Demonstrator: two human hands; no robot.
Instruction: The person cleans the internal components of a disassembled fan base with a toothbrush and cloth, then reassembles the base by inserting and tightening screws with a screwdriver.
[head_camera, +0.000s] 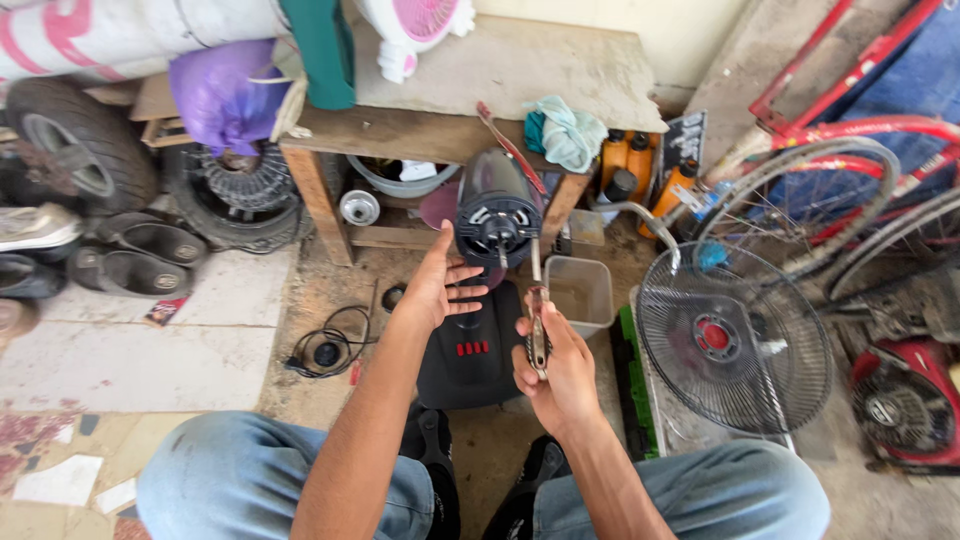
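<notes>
Denim-clad knees frame the scene as the right hand closes around a pair of pliers, their tip raised toward the shaft of a black fan motor. That motor stands on the fan's black base between the hands. Beside it, the left hand hovers open, fingers spread, holding nothing. A wire fan guard lies to the right, near a grey plastic tub.

Open floor left of the left hand. Ahead: fan motor, wooden bench. Right: plastic tub, fan grille. Cable coil lies low left.
</notes>
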